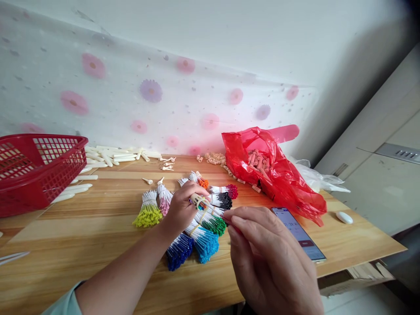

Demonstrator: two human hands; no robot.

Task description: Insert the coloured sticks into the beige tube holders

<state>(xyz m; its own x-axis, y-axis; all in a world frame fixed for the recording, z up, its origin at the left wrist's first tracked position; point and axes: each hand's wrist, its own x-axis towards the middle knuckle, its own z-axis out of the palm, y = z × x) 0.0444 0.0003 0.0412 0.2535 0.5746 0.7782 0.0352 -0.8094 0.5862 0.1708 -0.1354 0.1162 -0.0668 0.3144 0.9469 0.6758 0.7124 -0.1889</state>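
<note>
My left hand (185,205) is closed around a short cream plastic tube (197,201), its open end turned toward my right hand. My right hand (272,258) pinches a thin white stick (215,209), whose far end reaches the mouth of the tube; how deep it goes I cannot tell. Under and around my left hand lie bundles of white sticks with coloured tips: yellow (147,212), pink (164,200), dark blue (180,251), light blue (206,245), green (215,224), black (223,200), crimson (231,191) and orange (202,183).
At the left stands a red plastic basket (42,175), with long cream tubes (114,155) beside it. A red plastic bag (275,175) of small pinkish pieces (259,161) sits at the right. Near my right hand lie a phone (300,236) and a white oval object (344,217).
</note>
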